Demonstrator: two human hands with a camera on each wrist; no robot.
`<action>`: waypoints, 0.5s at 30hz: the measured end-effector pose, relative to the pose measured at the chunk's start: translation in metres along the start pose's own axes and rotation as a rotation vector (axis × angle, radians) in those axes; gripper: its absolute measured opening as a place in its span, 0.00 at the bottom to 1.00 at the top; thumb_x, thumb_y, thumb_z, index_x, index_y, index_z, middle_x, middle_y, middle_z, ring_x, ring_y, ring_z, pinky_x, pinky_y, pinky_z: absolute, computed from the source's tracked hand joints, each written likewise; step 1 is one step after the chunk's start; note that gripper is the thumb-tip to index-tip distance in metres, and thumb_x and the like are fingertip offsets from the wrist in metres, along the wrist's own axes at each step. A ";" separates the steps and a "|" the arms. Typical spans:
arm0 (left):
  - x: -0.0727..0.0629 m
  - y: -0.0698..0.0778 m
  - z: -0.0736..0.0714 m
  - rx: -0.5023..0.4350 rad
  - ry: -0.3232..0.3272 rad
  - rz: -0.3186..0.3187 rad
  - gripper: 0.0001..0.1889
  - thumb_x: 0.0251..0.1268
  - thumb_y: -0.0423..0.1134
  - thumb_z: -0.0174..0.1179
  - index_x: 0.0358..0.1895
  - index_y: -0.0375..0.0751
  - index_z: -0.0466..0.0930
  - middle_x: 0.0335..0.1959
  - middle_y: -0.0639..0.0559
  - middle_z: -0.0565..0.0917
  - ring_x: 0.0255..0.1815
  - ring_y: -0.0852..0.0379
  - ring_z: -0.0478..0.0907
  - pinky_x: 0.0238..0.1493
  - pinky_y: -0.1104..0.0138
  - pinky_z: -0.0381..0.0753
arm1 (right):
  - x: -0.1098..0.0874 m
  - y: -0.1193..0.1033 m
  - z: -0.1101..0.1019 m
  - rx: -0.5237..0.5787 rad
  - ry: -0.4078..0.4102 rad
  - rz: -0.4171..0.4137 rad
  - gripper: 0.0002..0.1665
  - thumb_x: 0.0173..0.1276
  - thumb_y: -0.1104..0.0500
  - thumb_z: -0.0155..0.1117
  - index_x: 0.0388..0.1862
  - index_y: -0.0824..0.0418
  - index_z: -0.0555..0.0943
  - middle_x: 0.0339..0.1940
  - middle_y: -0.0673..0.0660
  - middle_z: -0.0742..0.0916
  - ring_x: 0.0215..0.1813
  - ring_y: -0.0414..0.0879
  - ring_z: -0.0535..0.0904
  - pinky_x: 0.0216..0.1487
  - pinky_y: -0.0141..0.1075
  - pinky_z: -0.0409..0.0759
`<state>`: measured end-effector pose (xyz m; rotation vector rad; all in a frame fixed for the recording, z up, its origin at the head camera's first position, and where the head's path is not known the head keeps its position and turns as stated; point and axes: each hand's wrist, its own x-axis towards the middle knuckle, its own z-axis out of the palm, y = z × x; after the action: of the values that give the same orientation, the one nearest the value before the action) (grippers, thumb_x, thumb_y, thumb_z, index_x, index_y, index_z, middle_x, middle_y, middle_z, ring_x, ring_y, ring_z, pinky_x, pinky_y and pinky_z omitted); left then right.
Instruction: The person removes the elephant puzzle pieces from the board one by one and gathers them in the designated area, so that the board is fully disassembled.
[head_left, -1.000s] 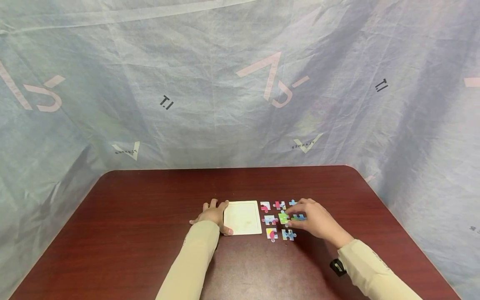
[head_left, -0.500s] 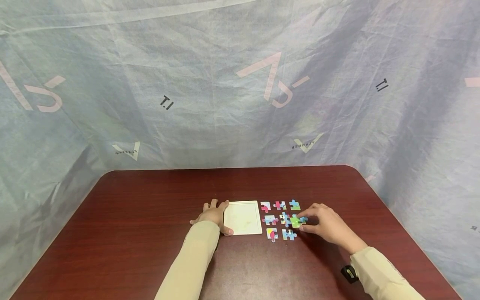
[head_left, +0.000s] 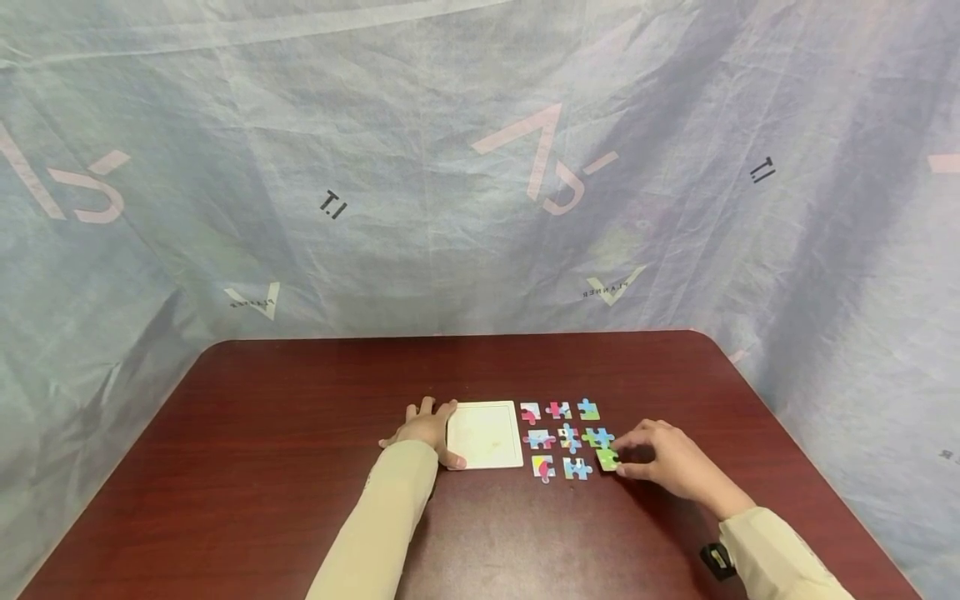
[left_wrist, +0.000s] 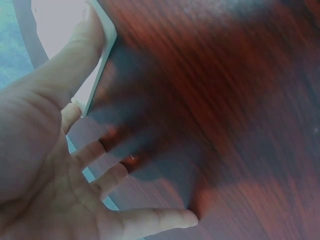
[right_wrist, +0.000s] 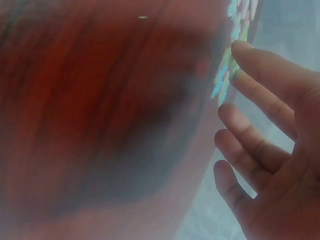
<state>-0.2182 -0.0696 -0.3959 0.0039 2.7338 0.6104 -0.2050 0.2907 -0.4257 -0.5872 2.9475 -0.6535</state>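
In the head view a green jigsaw piece (head_left: 607,459) is at the lower right of the group of pieces. My right hand (head_left: 663,460) pinches its right side between thumb and forefinger. The right wrist view shows the other fingers (right_wrist: 232,117) loosely bent, while the piece itself is hard to make out. On the left lies a square cream tray (head_left: 517,429) with a raised rim. My left hand (head_left: 422,429) rests at its left edge, fingers spread, the thumb (left_wrist: 82,42) on its near left corner.
Several colourful jigsaw pieces (head_left: 569,437) lie in loose rows right of the tray. All are on a dark red wooden table (head_left: 300,392). Behind the table hangs a grey printed cloth (head_left: 435,208).
My right hand has carried the green piece right and toward me, from over the middle piece to the near right of the group. The left hand and tray have stayed put.
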 end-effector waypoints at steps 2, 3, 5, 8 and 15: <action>0.000 0.000 0.001 -0.002 0.001 -0.001 0.51 0.52 0.41 0.80 0.79 0.49 0.60 0.79 0.38 0.55 0.80 0.35 0.48 0.58 0.21 0.59 | -0.001 0.001 0.003 0.006 -0.011 0.000 0.14 0.62 0.51 0.78 0.47 0.49 0.90 0.43 0.47 0.83 0.48 0.52 0.78 0.48 0.52 0.79; 0.001 -0.001 0.001 -0.002 0.003 -0.001 0.51 0.52 0.41 0.80 0.79 0.49 0.61 0.79 0.38 0.55 0.80 0.35 0.48 0.58 0.21 0.59 | -0.001 0.002 0.004 0.009 -0.016 -0.002 0.14 0.62 0.51 0.78 0.47 0.49 0.89 0.43 0.47 0.83 0.48 0.51 0.78 0.48 0.52 0.79; 0.001 -0.001 0.001 0.000 0.007 0.001 0.51 0.52 0.41 0.80 0.79 0.49 0.61 0.79 0.37 0.56 0.80 0.35 0.49 0.58 0.21 0.59 | -0.001 0.002 0.006 0.010 -0.022 -0.005 0.14 0.62 0.51 0.77 0.47 0.49 0.89 0.43 0.47 0.83 0.48 0.51 0.78 0.48 0.52 0.79; 0.000 0.000 0.001 0.001 0.011 0.002 0.51 0.52 0.41 0.80 0.79 0.48 0.61 0.78 0.37 0.56 0.80 0.34 0.49 0.57 0.20 0.59 | 0.000 0.002 0.009 0.006 -0.026 0.001 0.14 0.62 0.51 0.78 0.47 0.49 0.89 0.43 0.46 0.83 0.47 0.50 0.78 0.47 0.51 0.79; 0.001 -0.001 0.002 0.003 0.003 0.004 0.51 0.52 0.42 0.80 0.80 0.49 0.60 0.79 0.38 0.55 0.80 0.34 0.48 0.58 0.20 0.58 | 0.000 0.003 0.011 -0.015 -0.013 0.016 0.14 0.60 0.53 0.79 0.45 0.50 0.90 0.41 0.47 0.83 0.45 0.50 0.78 0.46 0.49 0.79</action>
<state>-0.2190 -0.0698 -0.3981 0.0088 2.7383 0.6074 -0.2041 0.2887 -0.4367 -0.5668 2.9446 -0.6241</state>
